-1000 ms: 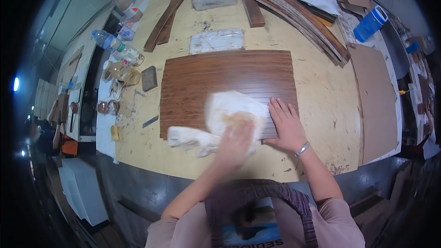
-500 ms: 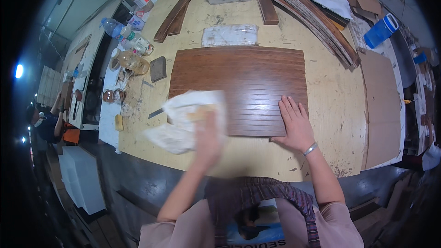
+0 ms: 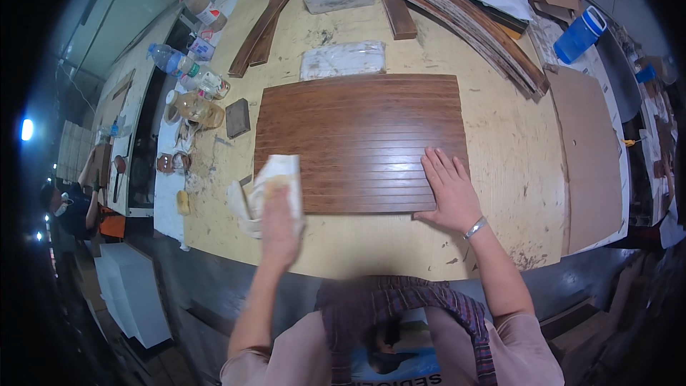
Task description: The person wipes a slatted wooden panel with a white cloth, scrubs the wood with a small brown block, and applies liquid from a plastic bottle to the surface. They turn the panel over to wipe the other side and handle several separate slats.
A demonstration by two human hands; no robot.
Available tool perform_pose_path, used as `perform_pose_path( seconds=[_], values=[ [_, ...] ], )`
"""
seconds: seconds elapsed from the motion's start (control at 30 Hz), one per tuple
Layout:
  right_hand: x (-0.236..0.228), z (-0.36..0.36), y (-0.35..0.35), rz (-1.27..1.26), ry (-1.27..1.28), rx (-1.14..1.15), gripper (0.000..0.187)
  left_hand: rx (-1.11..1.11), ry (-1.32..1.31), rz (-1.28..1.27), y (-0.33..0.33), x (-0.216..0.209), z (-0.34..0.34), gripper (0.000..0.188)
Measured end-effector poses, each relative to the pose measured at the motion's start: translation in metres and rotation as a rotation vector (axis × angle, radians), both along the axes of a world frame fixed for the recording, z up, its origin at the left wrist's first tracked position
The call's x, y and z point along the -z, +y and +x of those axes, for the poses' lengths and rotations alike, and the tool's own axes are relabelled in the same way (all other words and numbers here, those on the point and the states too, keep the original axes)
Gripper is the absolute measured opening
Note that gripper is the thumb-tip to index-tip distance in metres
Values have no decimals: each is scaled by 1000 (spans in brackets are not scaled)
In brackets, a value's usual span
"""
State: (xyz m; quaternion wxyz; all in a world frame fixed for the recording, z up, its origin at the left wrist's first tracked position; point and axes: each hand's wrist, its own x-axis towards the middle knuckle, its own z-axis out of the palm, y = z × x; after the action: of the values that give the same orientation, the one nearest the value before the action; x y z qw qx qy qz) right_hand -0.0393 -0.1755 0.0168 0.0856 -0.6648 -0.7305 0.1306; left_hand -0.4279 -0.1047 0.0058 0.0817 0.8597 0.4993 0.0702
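Observation:
A brown wooden panel (image 3: 357,129) with parallel grooves lies flat on the pale worktable (image 3: 343,243). At its near left corner, my left hand (image 3: 280,221), slightly blurred, presses down on a crumpled white cloth (image 3: 284,167) with a yellowish patch. Part of the cloth drapes over the panel's left edge onto the table. My right hand (image 3: 451,189), a silver band on its wrist, lies flat with fingers stretched over the panel's near right corner. Under the cloth, the panel's corner is hidden.
Wrapped white blocks (image 3: 343,61) stand beyond the panel. Brown wooden strips (image 3: 479,32) are stacked far right, near a blue bottle (image 3: 580,34). Plastic bottles (image 3: 196,109) and a dark block (image 3: 237,118) line the left side. Cardboard (image 3: 593,150) covers the right edge. Another person (image 3: 75,207) is at far left.
My left hand has swept the cloth leftward along the panel to its near left corner, and the cloth is bunched smaller. My right hand stays on the panel's near right corner.

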Motion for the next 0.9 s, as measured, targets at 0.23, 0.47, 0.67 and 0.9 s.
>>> perform_pose_path(
  seconds=[0.23,0.47,0.67,0.9],
  values=[
    [-5,15,-25,7,190,280,125,-391,-449,-389,28,-25,-17,73],
    [46,36,-42,63,973,358,130,425,117,-97,-6,-8,187,87],
    [86,39,-49,143,989,419,93,826,-51,-138,-27,2,292,74],
    [86,44,-54,-79,859,358,77,753,-611,-722,-62,-3,283,59]
  ],
)
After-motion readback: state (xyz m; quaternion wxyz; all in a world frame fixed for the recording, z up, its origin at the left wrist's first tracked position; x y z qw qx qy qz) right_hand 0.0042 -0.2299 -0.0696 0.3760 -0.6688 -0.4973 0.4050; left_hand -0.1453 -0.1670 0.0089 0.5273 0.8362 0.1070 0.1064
